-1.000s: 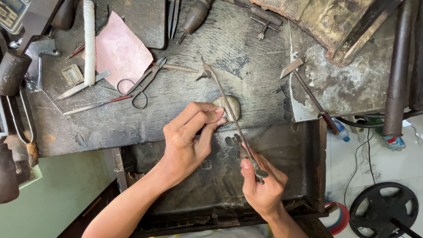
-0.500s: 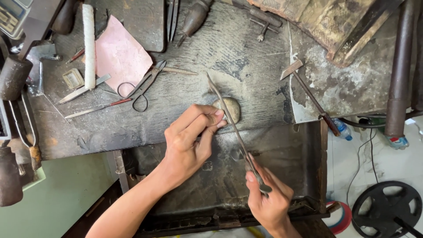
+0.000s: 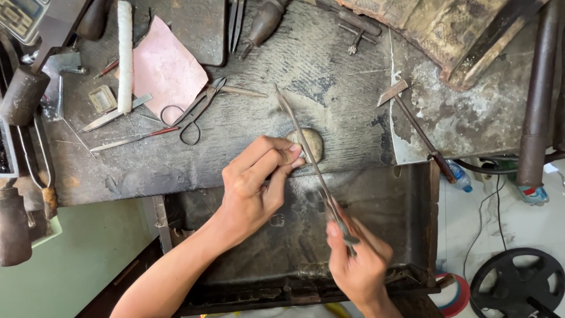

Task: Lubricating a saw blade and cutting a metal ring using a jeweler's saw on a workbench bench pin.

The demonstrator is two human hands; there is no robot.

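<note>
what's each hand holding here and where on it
The right hand grips a long thin metal file at its near handle end. The left hand pinches something small at its fingertips; what it is cannot be told.

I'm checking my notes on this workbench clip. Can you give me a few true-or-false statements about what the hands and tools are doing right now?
1. The right hand grips a long metal file. True.
2. The left hand lies flat on the pink sheet. False: its fingertips pinch something small against the rounded bench peg; the sheet lies apart, upper left.
3. The scissors lie on the bench beside the pink sheet. True.
4. The file rests unused in the drawer tray. False: it slants up across the peg, held by the right hand.
</note>
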